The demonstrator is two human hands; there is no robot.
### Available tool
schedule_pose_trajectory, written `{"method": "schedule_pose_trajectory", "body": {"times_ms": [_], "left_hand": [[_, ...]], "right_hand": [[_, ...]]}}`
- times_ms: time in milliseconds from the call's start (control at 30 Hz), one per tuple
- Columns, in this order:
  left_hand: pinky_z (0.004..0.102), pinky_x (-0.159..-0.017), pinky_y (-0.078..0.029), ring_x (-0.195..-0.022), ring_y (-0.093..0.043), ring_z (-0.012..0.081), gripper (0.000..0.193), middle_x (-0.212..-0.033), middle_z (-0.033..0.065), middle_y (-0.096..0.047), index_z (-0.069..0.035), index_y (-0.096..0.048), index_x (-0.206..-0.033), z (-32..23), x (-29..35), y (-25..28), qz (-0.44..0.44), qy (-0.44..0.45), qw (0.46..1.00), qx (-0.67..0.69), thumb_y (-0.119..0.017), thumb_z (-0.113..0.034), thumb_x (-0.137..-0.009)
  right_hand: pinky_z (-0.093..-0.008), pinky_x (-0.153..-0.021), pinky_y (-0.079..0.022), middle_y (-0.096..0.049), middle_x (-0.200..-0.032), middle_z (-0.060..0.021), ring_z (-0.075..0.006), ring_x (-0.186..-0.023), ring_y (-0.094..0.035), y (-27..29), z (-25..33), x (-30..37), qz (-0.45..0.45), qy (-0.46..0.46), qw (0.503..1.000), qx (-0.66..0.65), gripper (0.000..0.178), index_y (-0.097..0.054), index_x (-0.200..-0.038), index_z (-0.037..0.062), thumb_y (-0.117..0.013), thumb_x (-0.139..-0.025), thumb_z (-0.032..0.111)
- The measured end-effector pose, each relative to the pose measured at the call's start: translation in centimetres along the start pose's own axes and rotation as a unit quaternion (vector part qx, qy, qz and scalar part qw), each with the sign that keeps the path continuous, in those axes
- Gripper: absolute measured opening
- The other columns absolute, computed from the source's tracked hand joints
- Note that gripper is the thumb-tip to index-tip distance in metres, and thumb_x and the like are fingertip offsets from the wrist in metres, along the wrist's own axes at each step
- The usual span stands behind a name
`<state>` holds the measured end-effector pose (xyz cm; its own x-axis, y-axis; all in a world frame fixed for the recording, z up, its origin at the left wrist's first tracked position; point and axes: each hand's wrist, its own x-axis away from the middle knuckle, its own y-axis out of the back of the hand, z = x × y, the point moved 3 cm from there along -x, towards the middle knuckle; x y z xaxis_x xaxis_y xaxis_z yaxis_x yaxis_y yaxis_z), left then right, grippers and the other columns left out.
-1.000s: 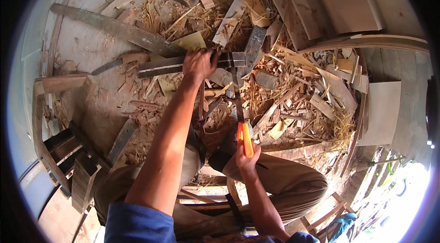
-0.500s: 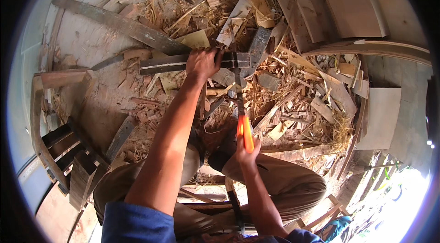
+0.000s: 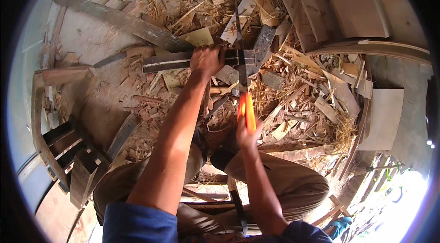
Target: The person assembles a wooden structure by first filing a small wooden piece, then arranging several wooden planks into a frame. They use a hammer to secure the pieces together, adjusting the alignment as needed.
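Observation:
My left hand is closed over a dark wooden bar with a pale line along it, which lies crosswise in front of me. In my right hand is the orange handle of a handsaw. The narrow dark blade points away from me and crosses the bar just right of my left hand. At the bar's right end it meets a grey wooden block set at an angle. Whether the teeth sit in a cut is too small to tell.
Wood chips and offcuts litter the ground around the bar. A long grey plank lies at the far left. Wooden frame pieces stand at the left, and pale boards lean at the far right. A dark-bladed tool lies by my legs.
My right hand has pushed the handsaw forward, away from me, so more of the blade shows beyond the bar. My left hand stays on the bar.

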<state>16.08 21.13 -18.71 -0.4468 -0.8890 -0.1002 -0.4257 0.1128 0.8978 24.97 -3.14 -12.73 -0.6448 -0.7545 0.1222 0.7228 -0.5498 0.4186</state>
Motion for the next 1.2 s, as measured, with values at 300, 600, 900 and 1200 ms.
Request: {"method": "schedule_pose_trajectory", "body": {"times_ms": [300,600,900,1200], "left_hand": [[0.0443,-0.069,-0.058,-0.074,-0.073,0.0346,0.035,-0.081,0.0153,-0.074,-0.008,-0.07,-0.098,0.5,-0.1,-0.7,-0.015,0.024,0.999,-0.024,-0.049,-0.035,-0.101],[0.0447,-0.068,-0.058,-0.073,-0.072,0.0345,0.033,-0.081,0.0161,-0.073,-0.008,-0.072,-0.087,-1.1,0.0,0.1,-0.03,0.012,0.999,0.011,-0.054,-0.033,-0.1],[0.0444,-0.073,-0.057,-0.074,-0.072,0.0335,0.029,-0.08,0.0163,-0.073,-0.008,-0.072,-0.089,-0.2,-0.1,-0.3,-0.082,-0.01,0.997,0.001,-0.056,-0.032,-0.097],[0.0442,-0.075,-0.056,-0.076,-0.072,0.0329,0.032,-0.082,0.0156,-0.074,-0.01,-0.072,-0.09,0.4,-0.5,-0.4,-0.041,0.036,0.998,-0.018,-0.054,-0.034,-0.099]], "right_hand": [[-0.0266,-0.052,-0.047,-0.066,-0.068,-0.0047,-0.0092,-0.059,-0.061,4.4,-4.1,6.5,0.063,0.023,0.997,0.039,0.025,-0.07,-0.108,-0.0062,-0.058,-0.093,0.01],[-0.0345,-0.046,-0.038,-0.049,-0.053,-0.0085,-0.0137,-0.046,-0.044,-1.5,0.2,-6.5,0.044,0.018,0.999,0.003,0.024,-0.056,-0.07,0.0002,-0.065,-0.09,0.01],[-0.0336,-0.046,-0.04,-0.056,-0.056,-0.0071,-0.0161,-0.048,-0.053,0.7,-2.2,-1.3,0.029,-0.003,1.0,0.007,0.014,-0.064,-0.076,0.0004,-0.062,-0.089,0.006],[-0.028,-0.056,-0.048,-0.065,-0.067,-0.0067,-0.0107,-0.059,-0.062,5.4,-3.6,5.8,0.077,0.11,0.991,0.029,0.037,-0.067,-0.122,-0.0083,-0.054,-0.09,0.004]]}}
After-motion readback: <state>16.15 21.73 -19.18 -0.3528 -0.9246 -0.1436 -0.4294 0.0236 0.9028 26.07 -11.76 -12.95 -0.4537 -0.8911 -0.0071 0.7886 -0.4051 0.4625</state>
